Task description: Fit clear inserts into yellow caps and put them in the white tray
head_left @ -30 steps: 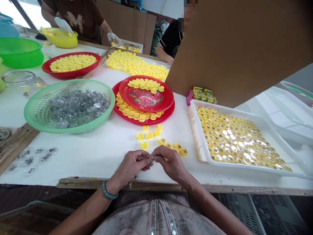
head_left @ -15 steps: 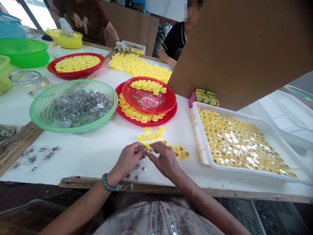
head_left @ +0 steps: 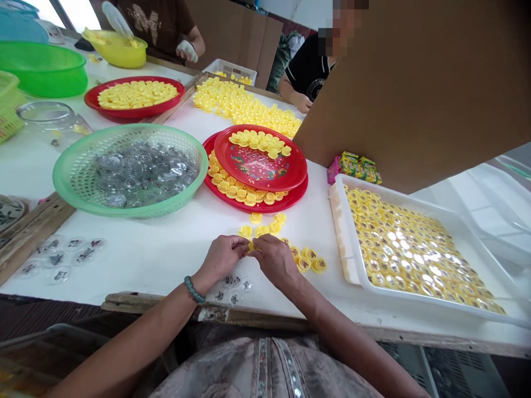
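My left hand (head_left: 224, 255) and my right hand (head_left: 274, 258) meet over the near part of the table, fingertips pinched around a small yellow round plastic piece (head_left: 251, 246), mostly covered by fingers. Just beyond and to the right lie several like it, such as a loose yellow piece (head_left: 310, 254); some carry a printed picture. Clear discs with dark prints (head_left: 234, 282) lie below my hands, and another group of clear discs (head_left: 56, 258) rests at the left. A green bead bracelet (head_left: 194, 289) circles my left wrist.
A green basket (head_left: 66, 185) holds clear discs. Stacked red plates (head_left: 265, 177) bear yellow pieces. At right, a white tray (head_left: 346, 260) contains rows of printed yellow pieces beside a cardboard panel (head_left: 398, 94). Two people sit across the table; one wears white gloves (head_left: 187, 51).
My right fingers have closed in around the yellow piece. The view has shifted slightly. Across the table, the co-worker's gloved hand has lifted away from the yellow pile.
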A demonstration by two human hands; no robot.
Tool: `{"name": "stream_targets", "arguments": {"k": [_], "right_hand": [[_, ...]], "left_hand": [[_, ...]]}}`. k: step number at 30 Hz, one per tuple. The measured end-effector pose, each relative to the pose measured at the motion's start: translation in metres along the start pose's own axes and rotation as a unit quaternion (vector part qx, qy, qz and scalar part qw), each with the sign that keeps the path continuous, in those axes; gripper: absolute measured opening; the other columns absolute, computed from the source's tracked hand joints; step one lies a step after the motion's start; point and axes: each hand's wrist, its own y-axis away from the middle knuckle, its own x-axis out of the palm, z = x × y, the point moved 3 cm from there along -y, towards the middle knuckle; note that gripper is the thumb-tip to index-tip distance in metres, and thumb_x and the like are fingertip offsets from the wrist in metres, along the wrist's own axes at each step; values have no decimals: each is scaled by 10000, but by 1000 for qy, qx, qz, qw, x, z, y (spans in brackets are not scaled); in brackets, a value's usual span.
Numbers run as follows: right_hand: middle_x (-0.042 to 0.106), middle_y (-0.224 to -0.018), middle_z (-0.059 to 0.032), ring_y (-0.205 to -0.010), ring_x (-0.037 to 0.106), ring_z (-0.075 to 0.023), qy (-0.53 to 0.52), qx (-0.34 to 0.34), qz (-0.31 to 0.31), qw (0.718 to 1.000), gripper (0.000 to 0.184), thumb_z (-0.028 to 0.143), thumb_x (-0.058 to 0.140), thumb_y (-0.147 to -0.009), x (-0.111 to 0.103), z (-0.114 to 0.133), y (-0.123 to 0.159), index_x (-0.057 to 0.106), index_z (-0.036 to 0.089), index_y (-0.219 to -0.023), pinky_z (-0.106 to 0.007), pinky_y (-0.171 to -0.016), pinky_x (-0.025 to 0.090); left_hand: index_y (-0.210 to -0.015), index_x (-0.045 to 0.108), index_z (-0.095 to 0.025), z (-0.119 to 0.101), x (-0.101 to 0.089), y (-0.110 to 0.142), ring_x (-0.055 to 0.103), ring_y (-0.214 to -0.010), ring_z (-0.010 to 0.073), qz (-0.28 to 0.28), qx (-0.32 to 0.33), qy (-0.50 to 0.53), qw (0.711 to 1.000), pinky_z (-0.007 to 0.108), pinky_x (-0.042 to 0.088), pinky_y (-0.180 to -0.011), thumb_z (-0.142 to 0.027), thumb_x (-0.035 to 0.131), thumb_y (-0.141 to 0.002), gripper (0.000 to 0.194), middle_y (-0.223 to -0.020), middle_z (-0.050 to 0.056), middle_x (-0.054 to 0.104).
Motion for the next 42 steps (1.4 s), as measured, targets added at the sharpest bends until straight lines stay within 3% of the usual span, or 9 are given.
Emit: {"name": "stream_targets", "arguments": {"k": [9,15,19,22,24,28,35,39,42], "right_hand": [[605,-739,-37,-686,538,-146,23,-59,53,997,142,87,544,-804,-2,-2,-9,640,173,-745,-243,-581,353],[608,-748,-36,-713,522,-161,26,-58,38,997,124,107,536,-825,-3,-5,-2,622,184,-779,-261,-603,364],[608,-836,-81,-845,502,-220,65,-33,-1,997,79,167,583,-818,-16,-14,13,596,180,-741,-312,-702,407],[586,-990,-123,-908,483,-252,78,2,-37,996,41,157,593,-807,-27,-13,25,609,168,-843,-353,-729,422],[578,-1020,-115,-916,490,-237,37,-29,-27,999,106,174,579,-825,-29,-3,32,603,165,-928,-348,-753,431],[587,-938,-72,-868,519,-194,-45,-146,79,985,115,228,602,-823,-14,22,44,601,168,-921,-296,-738,442],[579,-937,-69,-879,522,-182,-33,-183,104,977,131,174,476,-886,2,26,55,583,167,-962,-283,-734,445],[596,-920,-80,-850,547,-166,-87,-162,60,981,167,122,435,-883,2,20,56,597,162,-891,-275,-749,456],[619,-919,-72,-851,575,-149,-211,-75,-28,974,177,160,443,-894,-1,10,51,617,171,-922,-258,-766,463]], "left_hand": [[-906,711,-201,0,0,-1,645,-758,196,1,-30,5,1000,280,493,-700,-288,579,-723,241,-797,35,713],[-897,699,-198,-7,2,4,643,-739,184,0,-11,-7,1000,264,480,-658,-281,569,-731,227,-796,25,711],[-867,671,-203,-25,-13,8,630,-702,167,-71,20,-97,993,258,462,-642,-270,540,-750,188,-785,12,699],[-820,653,-203,-42,-28,6,601,-650,160,-125,61,-213,967,266,434,-625,-242,516,-757,155,-758,1,677],[-798,643,-196,-49,-33,2,582,-625,150,-143,101,-262,949,268,419,-620,-216,510,-755,142,-779,4,666],[-813,623,-185,-49,-34,-6,551,-594,127,-165,161,-297,927,261,417,-613,-191,511,-765,122,-846,12,642],[-1013,599,-167,-35,-29,-7,537,-630,111,-154,222,-296,916,257,462,-672,-154,523,-771,254,-1035,52,580],[-999,612,-163,-36,-30,-6,548,-674,117,-154,247,-260,921,252,463,-691,-140,508,-781,242,-1027,54,593],[-949,639,-160,-39,-28,-2,540,-637,109,-115,228,-188,948,231,447,-639,-182,526,-793,194,-927,37,633]]}}
